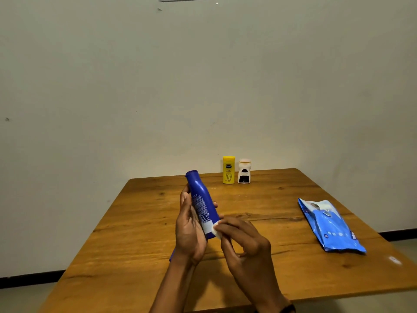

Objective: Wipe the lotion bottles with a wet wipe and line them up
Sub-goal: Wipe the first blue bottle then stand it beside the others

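Left hand [189, 227] is curled round the blue bottle [202, 204], held tilted over mid table [135, 245]. The right hand [246, 242] pinches a wipe [216, 229] against the bottle's lower end, so this one looks mid-wipe and not yet lined up. Yellow bottle [228, 170] and white bottle [244, 171] stand upright side by side at the far edge, likely the row to join; can't tell if they're wiped. Pack [329, 227] lies flat near the right edge, well apart, and nothing blocks the row.
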